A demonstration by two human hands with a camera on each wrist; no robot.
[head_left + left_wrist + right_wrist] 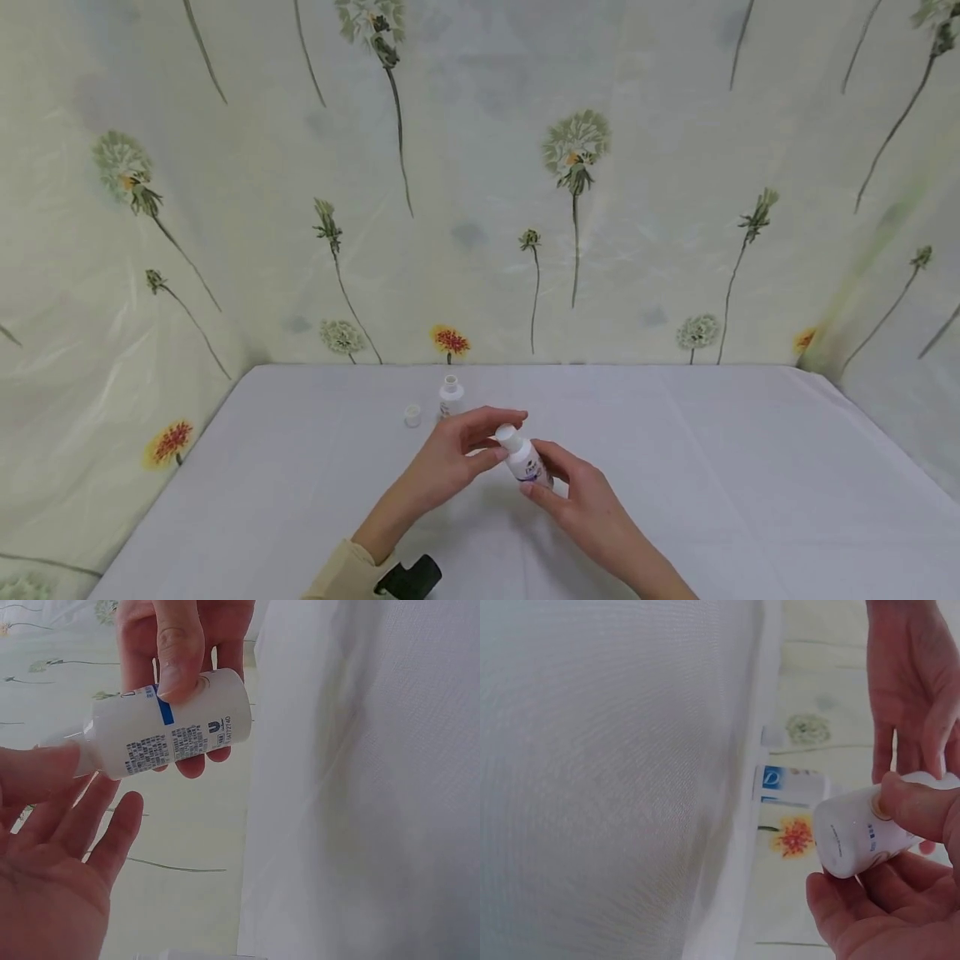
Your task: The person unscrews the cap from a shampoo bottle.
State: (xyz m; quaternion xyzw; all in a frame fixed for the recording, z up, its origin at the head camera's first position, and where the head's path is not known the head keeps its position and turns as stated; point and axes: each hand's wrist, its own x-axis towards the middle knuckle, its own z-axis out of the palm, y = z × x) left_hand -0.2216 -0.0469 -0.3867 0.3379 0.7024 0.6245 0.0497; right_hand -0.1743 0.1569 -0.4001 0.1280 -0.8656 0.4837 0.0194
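Observation:
A small white bottle (529,465) with a printed label is held tilted above the white table (712,467). My right hand (558,483) grips its body, thumb on top and fingers underneath. My left hand (491,440) pinches the white cap (507,434) at the bottle's upper end between thumb and forefinger. In the left wrist view the bottle (169,727) lies sideways under the right thumb, with the left hand (56,825) below it. The right wrist view shows the bottle's base (859,836) in the right hand (900,855), and the left hand (915,690) beyond it.
A second small white bottle (451,397) stands uncapped on the table just behind the hands, with a loose white cap (412,415) to its left. Flower-printed sheeting (480,208) walls in the back and both sides. A black wrist device (408,577) shows at the bottom edge.

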